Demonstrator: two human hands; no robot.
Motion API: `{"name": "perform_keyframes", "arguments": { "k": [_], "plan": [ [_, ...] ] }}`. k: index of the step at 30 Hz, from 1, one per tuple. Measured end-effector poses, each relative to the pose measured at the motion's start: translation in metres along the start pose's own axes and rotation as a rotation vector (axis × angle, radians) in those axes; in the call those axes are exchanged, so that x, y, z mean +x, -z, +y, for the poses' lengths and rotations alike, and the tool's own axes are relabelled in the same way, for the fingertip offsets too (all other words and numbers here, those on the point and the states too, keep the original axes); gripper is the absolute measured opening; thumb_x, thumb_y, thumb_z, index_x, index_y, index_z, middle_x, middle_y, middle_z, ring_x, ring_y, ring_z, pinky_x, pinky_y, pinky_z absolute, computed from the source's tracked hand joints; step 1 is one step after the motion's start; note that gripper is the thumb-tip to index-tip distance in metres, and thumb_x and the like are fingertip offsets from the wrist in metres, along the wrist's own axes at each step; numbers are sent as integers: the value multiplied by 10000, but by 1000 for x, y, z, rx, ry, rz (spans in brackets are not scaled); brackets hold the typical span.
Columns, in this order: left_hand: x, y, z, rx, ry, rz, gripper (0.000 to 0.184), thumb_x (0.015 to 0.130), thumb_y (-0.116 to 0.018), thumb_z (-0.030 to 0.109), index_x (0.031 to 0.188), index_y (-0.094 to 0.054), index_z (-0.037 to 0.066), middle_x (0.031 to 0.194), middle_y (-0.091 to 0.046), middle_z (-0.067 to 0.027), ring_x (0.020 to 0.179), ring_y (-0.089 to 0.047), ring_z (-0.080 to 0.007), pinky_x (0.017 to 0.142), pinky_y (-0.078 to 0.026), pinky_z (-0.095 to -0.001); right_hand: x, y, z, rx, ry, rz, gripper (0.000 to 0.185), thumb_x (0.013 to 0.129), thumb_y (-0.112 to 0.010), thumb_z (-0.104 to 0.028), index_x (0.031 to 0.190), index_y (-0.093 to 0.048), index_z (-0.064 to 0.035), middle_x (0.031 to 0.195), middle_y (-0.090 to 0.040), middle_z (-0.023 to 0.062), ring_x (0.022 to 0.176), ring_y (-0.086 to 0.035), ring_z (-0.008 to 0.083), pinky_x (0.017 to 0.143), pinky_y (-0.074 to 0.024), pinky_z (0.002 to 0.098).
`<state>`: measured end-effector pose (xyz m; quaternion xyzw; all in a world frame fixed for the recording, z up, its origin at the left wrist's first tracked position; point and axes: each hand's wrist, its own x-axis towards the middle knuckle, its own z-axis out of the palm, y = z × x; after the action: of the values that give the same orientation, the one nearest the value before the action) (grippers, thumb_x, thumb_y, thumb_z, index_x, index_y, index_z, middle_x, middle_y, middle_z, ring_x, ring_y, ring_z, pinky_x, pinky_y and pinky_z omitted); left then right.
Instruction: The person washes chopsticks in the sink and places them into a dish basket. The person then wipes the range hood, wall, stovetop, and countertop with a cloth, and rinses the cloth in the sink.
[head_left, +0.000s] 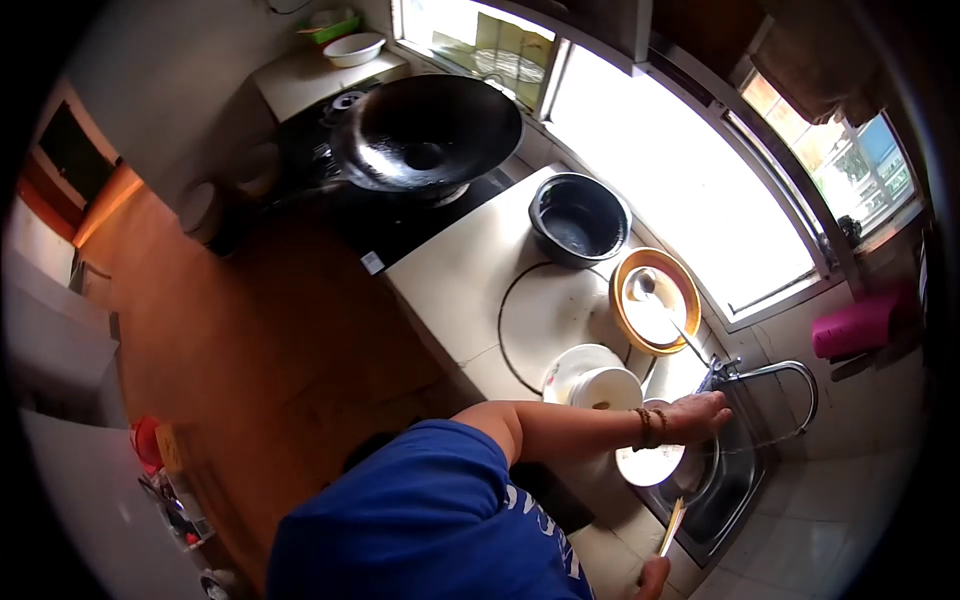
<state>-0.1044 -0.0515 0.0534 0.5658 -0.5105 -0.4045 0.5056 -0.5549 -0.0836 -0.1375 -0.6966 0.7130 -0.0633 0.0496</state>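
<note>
- Your left hand (700, 416) is stretched out over the sink (742, 478), near the base of the faucet (806, 388); its fingers look straight and loose, not clenched.
- Your right hand (654, 577) is closed around the chopsticks (673, 526); it is holding them by the rear end, at the bottom of the view.
- The chopsticks go forward from your right hand, and their tips reach above the near edge of the sink. They lie to the right of your left hand and well apart from it.
- Your left forearm, which wears beaded bracelets (650, 428), passes above a white dish (650, 466). This dish sits at the side of the sink and is partly hidden by your arm; whether the arm touches it, you cannot tell from here.
- Just beyond this forearm, on the counter (470, 290), you have white bowls (607, 388) standing on a plate (566, 366).
- Farther to your left there is a yellow-brown basin (687, 290) with a ladle (643, 282) resting in it, its handle leaning out toward the faucet.
- Beside this basin stands a dark pot (580, 222), and after it a large wok (430, 135) is on the stove (385, 222).
</note>
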Motion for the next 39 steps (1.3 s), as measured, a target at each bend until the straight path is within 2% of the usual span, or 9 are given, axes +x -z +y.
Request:
{"name": "perform_keyframes", "arguments": {
  "k": [2, 7, 10, 14, 15, 20, 30, 34, 39],
  "plan": [
    [-14, -4, -17, 22, -67, 95, 394, 927, -399, 346, 972, -512, -29, 913, -578, -235, 919, -547, -383, 830, -420, -433, 4, 18, -32, 141, -401, -356, 301, 931, -410, -221, 750, -507, -1, 522, -480, 117, 402, -507, 287, 356, -390, 427],
    [-72, 13, -36, -215, 154, -169, 414, 935, -423, 393, 949, -539, -4, 796, -619, -119, 745, -621, -205, 631, -489, -326, -42, 100, -142, 997, -63, -345, 314, 954, -420, -319, 735, -429, -95, 461, -315, -35, 302, -258, 94, 251, -238, 261],
    [-140, 54, -6, -178, 216, -197, 439, 920, -462, 422, 1025, -540, 3, 783, -623, -98, 758, -623, -163, 585, -491, -266, -46, 28, -174, 779, 814, -10, 197, 871, -507, -186, 974, -512, -18, 775, -472, 51, 706, -448, 75, 597, -409, 206],
    [-218, 116, -21, -297, 19, -134, 408, 869, -591, 372, 1093, -558, 33, 797, -624, -93, 755, -607, -138, 624, -487, -266, -160, 31, -330, 1131, 667, -614, 194, 943, -448, -270, 876, -531, -108, 656, -458, -27, 547, -430, 109, 477, -375, 253],
    [-237, 133, -36, -218, -104, 5, 371, 863, -602, 362, 1041, -579, 37, 797, -621, -82, 752, -600, -130, 632, -485, -269, -191, 44, -366, 821, 998, -452, 230, 953, -425, -299, 861, -529, -115, 643, -466, -29, 553, -443, 98, 467, -372, 252],
    [-394, 233, -22, -82, 17, 592, 278, 884, -572, 328, 829, -602, 57, 772, -613, -31, 676, -577, -100, 584, -465, -246, -315, 43, -505, 673, 1423, -618, 156, 851, -537, -172, 886, -450, -48, 657, -534, 239, 648, -537, 455, 510, -396, 480],
    [-668, 421, -21, 165, -11, 1630, 371, 929, -433, 394, 866, -584, 60, 745, -570, -15, 596, -490, -80, 501, -422, -248, -574, 5, -746, 739, 1860, -832, 198, 838, -624, -193, 900, -493, -59, 640, -570, 168, 593, -587, 362, 502, -439, 421],
    [-721, 479, -2, -149, -521, 1850, 420, 950, -353, 400, 911, -565, 39, 745, -570, -60, 691, -562, -142, 623, -496, -296, -646, -8, -825, 561, 2091, -884, 258, 838, -612, -271, 959, -508, -69, 685, -603, 175, 664, -610, 365, 555, -476, 430],
    [-770, 563, -24, 78, -212, 1681, 388, 948, -345, 350, 968, -554, 23, 770, -576, -96, 774, -580, -195, 695, -510, -340, -722, -15, -931, 458, 2084, -1027, 296, 833, -584, -324, 987, -523, -79, 794, -625, 191, 785, -607, 373, 680, -471, 438]
  ]
}}
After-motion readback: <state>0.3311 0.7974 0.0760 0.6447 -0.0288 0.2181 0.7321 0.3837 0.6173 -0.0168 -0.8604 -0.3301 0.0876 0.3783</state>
